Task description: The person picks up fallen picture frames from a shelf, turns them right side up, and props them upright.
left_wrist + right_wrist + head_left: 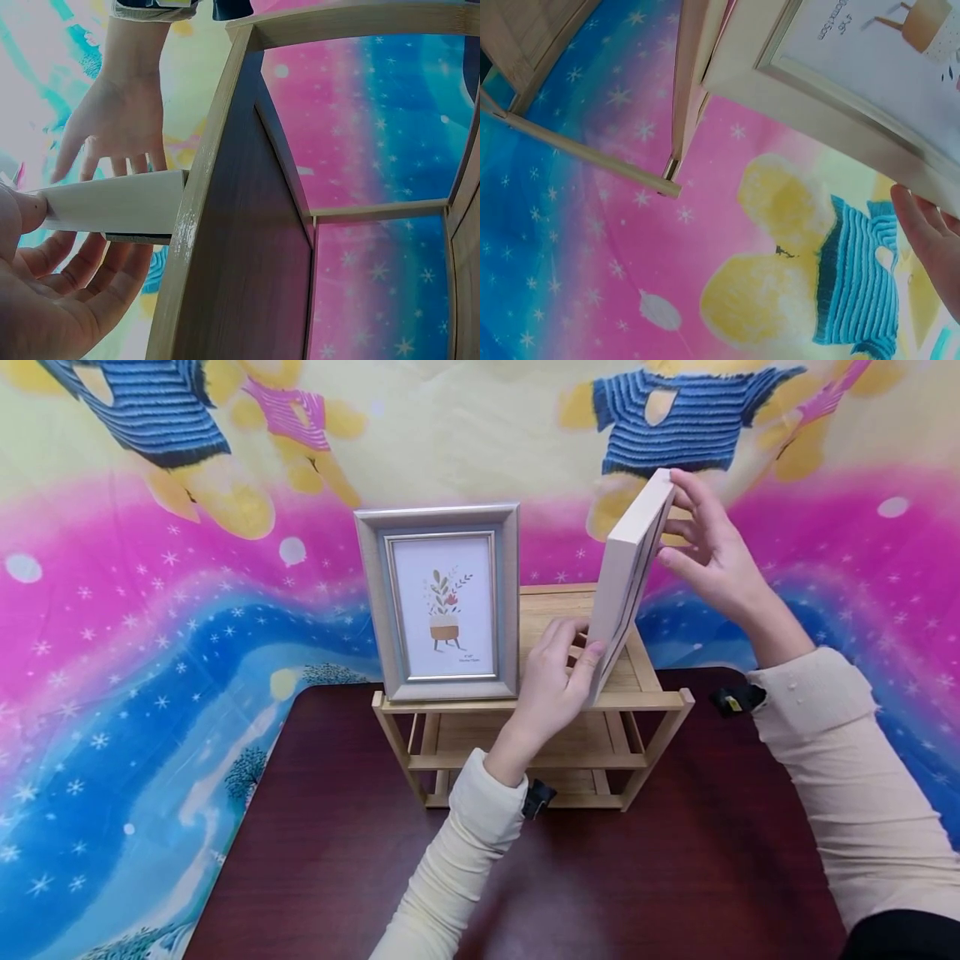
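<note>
A pale picture frame (624, 578) stands turned nearly edge-on over the right part of the wooden shelf (536, 703), its top tilted to the right. My left hand (553, 670) grips its near lower edge, thumb on one side and fingers on the other, as the left wrist view also shows. My right hand (712, 556) holds the far upper corner, its forefinger on the top edge and thumb against the side. The right wrist view shows part of its printed picture (870, 52). Left of it, a grey picture frame (512, 610) with a potted-plant print stands upright.
The tiered shelf stands on a dark red table (315, 827), close to its back edge. Behind hangs a colourful cloth (465, 435) with bears and snowflakes. Black straps (538, 799) are on both wrists.
</note>
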Action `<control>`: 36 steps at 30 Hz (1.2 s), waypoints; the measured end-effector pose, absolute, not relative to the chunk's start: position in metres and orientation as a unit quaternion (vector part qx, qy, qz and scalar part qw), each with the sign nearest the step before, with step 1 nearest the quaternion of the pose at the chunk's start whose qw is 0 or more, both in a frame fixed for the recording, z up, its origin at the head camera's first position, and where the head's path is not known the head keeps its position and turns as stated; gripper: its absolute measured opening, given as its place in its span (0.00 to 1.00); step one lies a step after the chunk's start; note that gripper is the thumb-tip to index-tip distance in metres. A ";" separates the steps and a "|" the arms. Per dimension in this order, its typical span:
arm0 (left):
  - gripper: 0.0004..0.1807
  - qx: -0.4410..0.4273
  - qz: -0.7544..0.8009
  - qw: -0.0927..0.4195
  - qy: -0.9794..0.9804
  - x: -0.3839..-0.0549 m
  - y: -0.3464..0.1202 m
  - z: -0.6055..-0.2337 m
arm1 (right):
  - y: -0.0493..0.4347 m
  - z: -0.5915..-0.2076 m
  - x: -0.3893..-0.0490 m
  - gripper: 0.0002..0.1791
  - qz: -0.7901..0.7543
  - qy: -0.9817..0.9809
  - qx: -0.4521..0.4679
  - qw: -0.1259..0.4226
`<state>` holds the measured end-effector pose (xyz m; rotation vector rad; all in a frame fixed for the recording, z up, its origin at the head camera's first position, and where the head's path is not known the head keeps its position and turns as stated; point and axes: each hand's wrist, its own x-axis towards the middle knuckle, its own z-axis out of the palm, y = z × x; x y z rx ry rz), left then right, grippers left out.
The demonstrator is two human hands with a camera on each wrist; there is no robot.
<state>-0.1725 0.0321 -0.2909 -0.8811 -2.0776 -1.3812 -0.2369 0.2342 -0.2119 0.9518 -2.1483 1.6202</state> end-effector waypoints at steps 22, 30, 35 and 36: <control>0.13 -0.297 -0.457 0.292 -0.786 -0.167 0.043 -0.289 | 0.223 -0.214 -0.241 0.52 0.614 -0.681 0.385 0.110; 0.13 -0.281 -0.441 0.317 -0.791 -0.163 0.049 -0.289 | 0.222 -0.215 -0.242 0.52 0.622 -0.672 0.386 0.113; 0.14 -0.268 -0.421 0.334 -0.800 -0.161 0.053 -0.288 | 0.222 -0.213 -0.241 0.51 0.623 -0.670 0.390 0.106; 0.14 -0.267 -0.417 0.336 -0.801 -0.161 0.054 -0.288 | 0.222 -0.212 -0.241 0.51 0.625 -0.667 0.393 0.103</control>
